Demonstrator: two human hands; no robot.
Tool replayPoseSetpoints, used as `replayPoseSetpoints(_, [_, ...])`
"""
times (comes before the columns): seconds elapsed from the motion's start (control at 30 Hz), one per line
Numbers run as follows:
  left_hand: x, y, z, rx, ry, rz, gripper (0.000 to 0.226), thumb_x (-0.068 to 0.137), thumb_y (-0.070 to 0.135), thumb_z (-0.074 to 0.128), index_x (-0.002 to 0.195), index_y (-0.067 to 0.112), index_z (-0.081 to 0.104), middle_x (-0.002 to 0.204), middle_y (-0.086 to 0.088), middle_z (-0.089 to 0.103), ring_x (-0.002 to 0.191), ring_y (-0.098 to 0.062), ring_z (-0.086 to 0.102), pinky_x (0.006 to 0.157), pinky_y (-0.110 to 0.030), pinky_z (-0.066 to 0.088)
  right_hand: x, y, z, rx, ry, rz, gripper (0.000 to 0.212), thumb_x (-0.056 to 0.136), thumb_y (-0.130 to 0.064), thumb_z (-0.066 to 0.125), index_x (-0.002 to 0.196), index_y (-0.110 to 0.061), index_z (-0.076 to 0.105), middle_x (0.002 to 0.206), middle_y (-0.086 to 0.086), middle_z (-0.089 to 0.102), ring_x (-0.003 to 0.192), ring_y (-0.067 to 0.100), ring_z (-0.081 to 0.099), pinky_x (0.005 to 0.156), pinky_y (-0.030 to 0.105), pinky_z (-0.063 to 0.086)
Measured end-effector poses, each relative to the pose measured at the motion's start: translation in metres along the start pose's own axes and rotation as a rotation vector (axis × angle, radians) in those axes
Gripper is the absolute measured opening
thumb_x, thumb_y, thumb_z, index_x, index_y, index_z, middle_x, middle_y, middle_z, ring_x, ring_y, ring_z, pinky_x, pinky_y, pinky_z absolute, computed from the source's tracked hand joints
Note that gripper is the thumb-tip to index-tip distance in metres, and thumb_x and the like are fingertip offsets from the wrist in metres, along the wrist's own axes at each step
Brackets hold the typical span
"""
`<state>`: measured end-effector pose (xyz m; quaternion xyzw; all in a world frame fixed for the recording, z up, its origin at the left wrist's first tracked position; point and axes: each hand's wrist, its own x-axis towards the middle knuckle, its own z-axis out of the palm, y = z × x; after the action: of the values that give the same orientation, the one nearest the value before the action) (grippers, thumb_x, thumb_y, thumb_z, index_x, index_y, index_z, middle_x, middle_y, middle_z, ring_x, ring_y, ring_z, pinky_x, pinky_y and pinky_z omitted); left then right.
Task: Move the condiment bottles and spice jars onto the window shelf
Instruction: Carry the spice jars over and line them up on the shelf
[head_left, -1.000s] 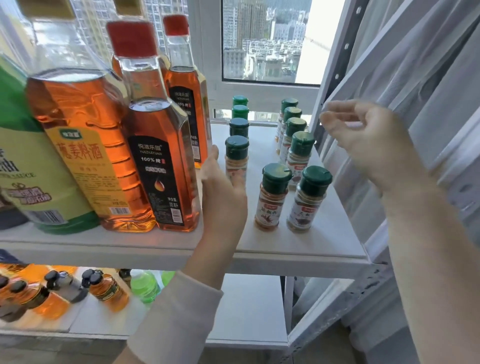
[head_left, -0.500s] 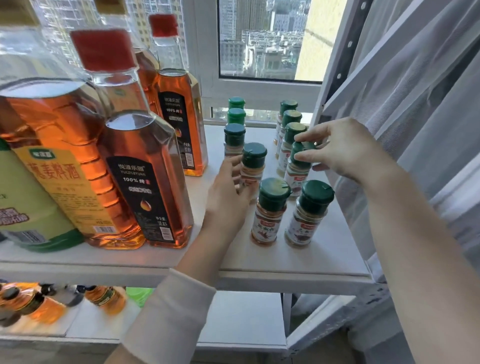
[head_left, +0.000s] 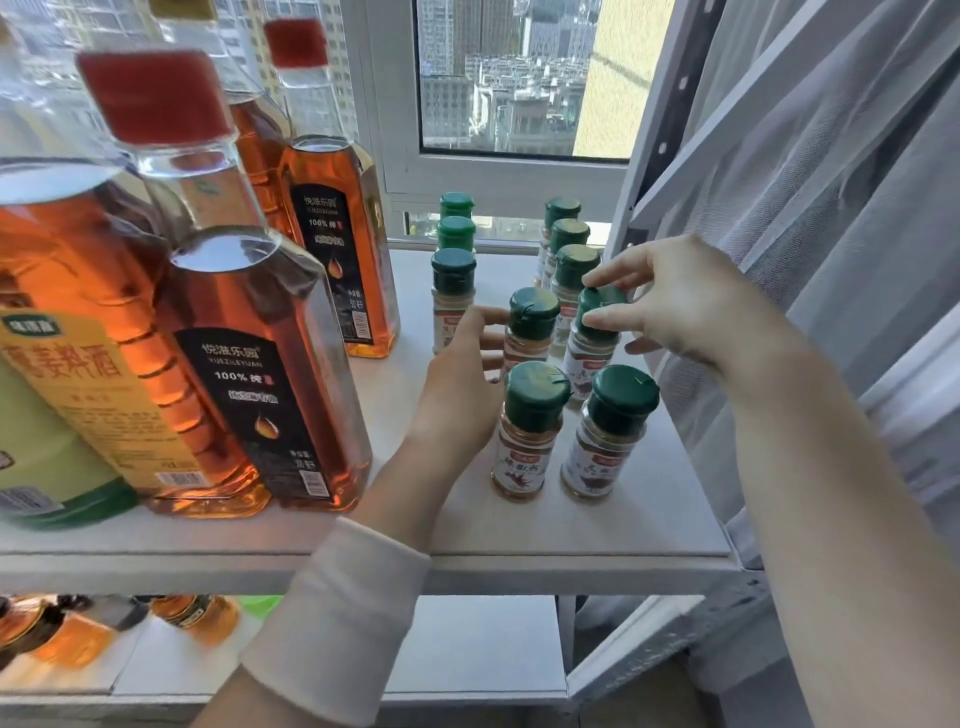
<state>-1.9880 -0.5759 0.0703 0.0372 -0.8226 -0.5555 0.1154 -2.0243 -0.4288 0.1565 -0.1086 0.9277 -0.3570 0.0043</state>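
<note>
1. The left hand (head_left: 462, 384) reaches in from the lower centre of the frame, wearing a white sleeve (head_left: 337, 613). Its grip is curled against the body of a tan spice jar (head_left: 527, 338) from the left side, fingers touching the jar.
2. The right hand (head_left: 691, 306) comes in from the right of the frame. Its grip is clamped on the green cap of the pinched spice jar (head_left: 595, 343), forefinger above and thumb below.
3. Both jars stand upright on the window shelf (head_left: 597, 530), side by side at centre right.
4. Two front jars (head_left: 530, 431) stand just below them in the frame, near the shelf's front edge.
5. A left row of jars (head_left: 454, 291) and a right row of jars (head_left: 574, 265) run up the frame towards the window (head_left: 519, 78).
6. At the left of the frame stand amber oil bottles (head_left: 249, 353) with red caps, a large yellow-label bottle (head_left: 78, 338) and a green bottle (head_left: 52, 467), all on the same shelf.
7. On the lower shelf (head_left: 467, 649), at lower left, more amber bottles (head_left: 192, 613) show, blurred.
8. A pale curtain (head_left: 831, 208) hangs at the right.
</note>
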Motion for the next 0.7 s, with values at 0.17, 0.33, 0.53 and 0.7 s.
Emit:
replayPoseSetpoints(0.17, [-0.018, -0.009, -0.008, -0.019, 0.074, 0.075, 0.056, 0.082, 0.005, 0.066, 0.129, 0.023, 0.043, 0.122, 0.006, 0.055, 0.109, -0.005, 0.053, 0.093, -0.02, 0.043, -0.003, -0.003, -0.008, -0.129, 0.052, -0.063, 0.045, 0.072, -0.034, 0.076, 0.114, -0.025, 0.064, 0.116, 0.001, 0.063, 0.092, 0.013, 0.053, 0.077, 0.024, 0.036])
replayPoseSetpoints(0.33, [-0.013, -0.014, -0.011, -0.104, 0.444, 0.036, 0.039, 0.088, 0.002, 0.055, 0.122, 0.018, 0.044, 0.118, 0.007, 0.054, 0.108, -0.004, 0.053, 0.1, -0.024, 0.042, 0.011, -0.019, -0.018, -0.135, 0.203, -0.114, 0.039, 0.076, -0.031, 0.074, 0.112, -0.018, 0.065, 0.113, 0.005, 0.065, 0.091, 0.013, 0.055, 0.076, 0.023, 0.037])
replayPoseSetpoints(0.53, [0.028, -0.022, -0.004, -0.021, 0.4, -0.135, 0.057, 0.089, 0.011, 0.057, 0.14, 0.01, 0.031, 0.145, -0.005, 0.037, 0.133, -0.019, 0.036, 0.111, -0.038, 0.03, 0.051, -0.031, -0.01, -0.297, 0.023, -0.022, 0.044, 0.076, -0.028, 0.074, 0.116, -0.013, 0.065, 0.122, 0.007, 0.06, 0.109, 0.023, 0.057, 0.088, 0.029, 0.043])
replayPoseSetpoints(0.7, [0.034, -0.021, -0.007, -0.079, 0.385, -0.073, 0.046, 0.086, 0.013, 0.063, 0.128, 0.008, 0.046, 0.119, 0.0, 0.055, 0.102, -0.009, 0.051, 0.081, -0.009, 0.043, 0.06, -0.025, -0.003, -0.31, -0.053, 0.016, 0.038, 0.074, -0.022, 0.077, 0.11, -0.012, 0.067, 0.116, 0.008, 0.064, 0.093, 0.022, 0.06, 0.082, 0.032, 0.049])
